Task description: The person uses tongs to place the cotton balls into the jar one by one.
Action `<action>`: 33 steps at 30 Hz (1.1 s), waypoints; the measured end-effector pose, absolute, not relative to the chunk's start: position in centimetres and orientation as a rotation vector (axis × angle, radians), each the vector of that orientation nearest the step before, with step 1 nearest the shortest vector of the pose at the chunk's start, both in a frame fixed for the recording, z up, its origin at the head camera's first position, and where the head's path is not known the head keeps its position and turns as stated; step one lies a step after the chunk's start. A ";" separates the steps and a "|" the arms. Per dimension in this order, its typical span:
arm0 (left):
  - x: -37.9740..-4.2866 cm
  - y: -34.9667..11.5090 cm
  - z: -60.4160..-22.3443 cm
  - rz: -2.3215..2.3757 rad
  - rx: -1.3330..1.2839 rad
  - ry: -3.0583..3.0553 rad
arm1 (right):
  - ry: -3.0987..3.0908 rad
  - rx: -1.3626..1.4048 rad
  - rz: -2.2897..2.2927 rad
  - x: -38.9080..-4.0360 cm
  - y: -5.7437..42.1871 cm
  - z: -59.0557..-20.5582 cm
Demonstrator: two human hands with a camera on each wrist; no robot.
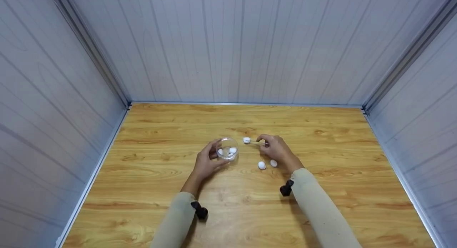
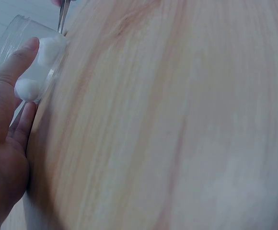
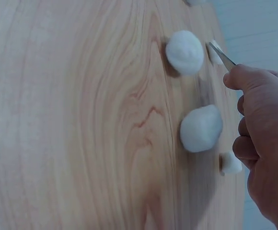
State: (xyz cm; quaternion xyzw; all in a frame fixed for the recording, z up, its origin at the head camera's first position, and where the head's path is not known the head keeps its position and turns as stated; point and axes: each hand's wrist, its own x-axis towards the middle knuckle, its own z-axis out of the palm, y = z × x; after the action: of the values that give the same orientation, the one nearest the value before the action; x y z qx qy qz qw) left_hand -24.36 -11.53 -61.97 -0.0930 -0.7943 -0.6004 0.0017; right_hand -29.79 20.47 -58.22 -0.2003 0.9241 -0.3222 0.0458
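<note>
My left hand (image 1: 206,161) holds a clear round container (image 1: 227,148) from its left side, fingers and thumb curved about its wall. Several white cotton balls (image 2: 28,89) lie inside. To the right of it, my right hand (image 1: 276,148) grips a pair of tweezers (image 1: 257,143) pointing left. At their tips is a cotton ball (image 1: 246,140); whether it is lifted off the table I cannot tell. Two more cotton balls, one white (image 1: 262,165) and one beside it (image 1: 273,163), lie below the right hand. The right wrist view shows another small cotton ball (image 3: 231,163) near the curled fingers.
A wood-grain table (image 1: 153,191) lies under everything. Pale panel walls rise at the back (image 1: 228,48), left (image 1: 53,108) and right (image 1: 421,108), with metal strips along the table's edges. A black device (image 1: 286,188) sits at each wrist.
</note>
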 end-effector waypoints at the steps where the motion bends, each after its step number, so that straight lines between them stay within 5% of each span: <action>1: -24.4 -11.6 -62.0 -1.886 -0.289 -2.492 | 2.816 -0.608 -0.991 -29.8 20.5 -58.3; 33: -24.4 -11.3 -61.9 -1.962 -0.262 -2.448 | 2.833 -0.597 -1.050 -29.6 20.7 -58.9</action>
State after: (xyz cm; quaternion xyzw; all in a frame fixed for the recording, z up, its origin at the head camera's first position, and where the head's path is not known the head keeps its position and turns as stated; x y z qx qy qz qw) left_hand -24.36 -11.33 -61.94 -0.0831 -0.7776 -0.6233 -0.0032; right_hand -29.58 20.71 -58.92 -0.1938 0.9195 -0.3406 0.0308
